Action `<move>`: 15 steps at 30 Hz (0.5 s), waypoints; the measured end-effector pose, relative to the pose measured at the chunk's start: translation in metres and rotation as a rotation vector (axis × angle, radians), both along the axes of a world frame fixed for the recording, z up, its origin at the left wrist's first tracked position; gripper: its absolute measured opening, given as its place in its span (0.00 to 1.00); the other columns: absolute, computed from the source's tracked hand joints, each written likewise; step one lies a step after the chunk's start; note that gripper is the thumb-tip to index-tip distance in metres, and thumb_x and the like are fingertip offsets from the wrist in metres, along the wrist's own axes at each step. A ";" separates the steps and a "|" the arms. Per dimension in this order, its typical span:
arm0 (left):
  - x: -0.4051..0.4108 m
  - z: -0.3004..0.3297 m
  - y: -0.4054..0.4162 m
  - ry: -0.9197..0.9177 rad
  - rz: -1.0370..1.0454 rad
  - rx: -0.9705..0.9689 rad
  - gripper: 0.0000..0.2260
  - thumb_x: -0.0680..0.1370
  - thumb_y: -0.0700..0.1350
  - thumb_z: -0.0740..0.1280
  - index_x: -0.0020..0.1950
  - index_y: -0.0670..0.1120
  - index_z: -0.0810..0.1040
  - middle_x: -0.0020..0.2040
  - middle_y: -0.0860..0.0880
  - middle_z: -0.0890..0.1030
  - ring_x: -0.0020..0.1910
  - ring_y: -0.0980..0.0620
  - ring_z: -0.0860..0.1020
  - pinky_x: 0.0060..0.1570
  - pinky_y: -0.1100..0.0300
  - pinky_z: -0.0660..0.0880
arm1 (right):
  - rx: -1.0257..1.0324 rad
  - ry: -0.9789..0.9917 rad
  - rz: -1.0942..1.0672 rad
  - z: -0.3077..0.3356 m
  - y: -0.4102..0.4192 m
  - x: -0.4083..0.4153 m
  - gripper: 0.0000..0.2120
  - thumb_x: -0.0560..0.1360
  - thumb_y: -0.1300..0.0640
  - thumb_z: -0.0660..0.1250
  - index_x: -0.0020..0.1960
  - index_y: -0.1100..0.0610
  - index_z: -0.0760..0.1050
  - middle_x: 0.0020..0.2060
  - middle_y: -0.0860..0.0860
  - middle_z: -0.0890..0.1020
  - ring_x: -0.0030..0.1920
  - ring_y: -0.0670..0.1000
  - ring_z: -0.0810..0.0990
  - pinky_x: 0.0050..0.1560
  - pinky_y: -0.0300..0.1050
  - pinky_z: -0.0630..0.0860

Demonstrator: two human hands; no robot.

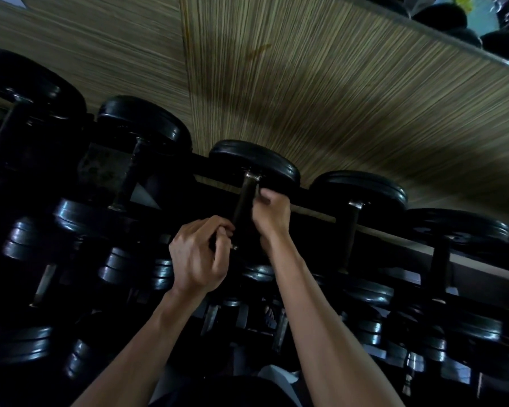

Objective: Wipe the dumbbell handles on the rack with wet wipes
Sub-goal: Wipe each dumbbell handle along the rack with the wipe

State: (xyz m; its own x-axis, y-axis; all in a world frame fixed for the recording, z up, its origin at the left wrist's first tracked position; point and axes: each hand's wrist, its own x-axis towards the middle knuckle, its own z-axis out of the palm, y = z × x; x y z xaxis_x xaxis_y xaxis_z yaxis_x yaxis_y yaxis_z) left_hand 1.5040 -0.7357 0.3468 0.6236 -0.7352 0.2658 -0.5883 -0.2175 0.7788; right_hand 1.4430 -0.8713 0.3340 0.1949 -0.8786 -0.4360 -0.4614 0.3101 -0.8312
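Note:
A black dumbbell lies on the top tier of the rack, its far head [253,161] against the wall and its dark handle [245,198] running down toward me. My right hand [269,214] curls its fingers round the right side of the handle's upper half. My left hand [199,257] grips the handle's lower end, fingers curled tight beside a small metal collar. The dim light does not let me make out a wet wipe; anything between fingers and handle is hidden.
More black dumbbells sit on the top tier to the left [143,121] and to the right [360,189]. Lower tiers hold several smaller dumbbells [27,242]. A striped wood-grain wall [335,98] rises behind the rack, with a mirror [467,22] at upper right.

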 end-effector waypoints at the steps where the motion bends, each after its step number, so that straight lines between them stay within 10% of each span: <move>1: 0.000 0.000 0.000 -0.001 0.001 0.002 0.15 0.77 0.45 0.56 0.44 0.46 0.83 0.37 0.56 0.83 0.35 0.57 0.80 0.33 0.61 0.73 | 0.013 0.017 0.004 0.001 0.002 0.000 0.20 0.81 0.53 0.65 0.31 0.55 0.76 0.22 0.42 0.74 0.25 0.42 0.70 0.30 0.41 0.66; 15: 0.000 0.003 0.001 -0.001 0.007 0.003 0.14 0.76 0.44 0.56 0.44 0.46 0.82 0.35 0.55 0.81 0.33 0.57 0.78 0.30 0.56 0.73 | 0.095 0.181 0.236 0.036 0.041 -0.029 0.16 0.83 0.56 0.64 0.41 0.63 0.81 0.33 0.54 0.82 0.28 0.44 0.75 0.26 0.33 0.69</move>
